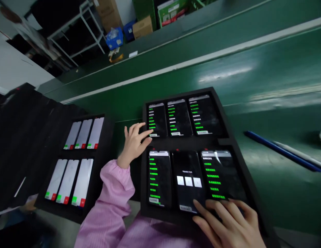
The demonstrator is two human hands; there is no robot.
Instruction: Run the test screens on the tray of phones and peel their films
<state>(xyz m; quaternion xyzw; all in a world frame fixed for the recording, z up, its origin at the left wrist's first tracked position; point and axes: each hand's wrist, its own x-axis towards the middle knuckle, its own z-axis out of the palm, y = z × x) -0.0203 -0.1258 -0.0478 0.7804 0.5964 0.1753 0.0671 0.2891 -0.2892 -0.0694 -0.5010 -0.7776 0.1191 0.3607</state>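
One tray (193, 143) — left hand (133, 146) touches far-left, right hand (227, 222) nearside.

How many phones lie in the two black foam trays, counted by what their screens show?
Flat phones with pale screens and green and red buttons: 6
Flat phones with dark screens and green text lists: 5
Flat phone with dark screen and three white squares: 1
Total: 12
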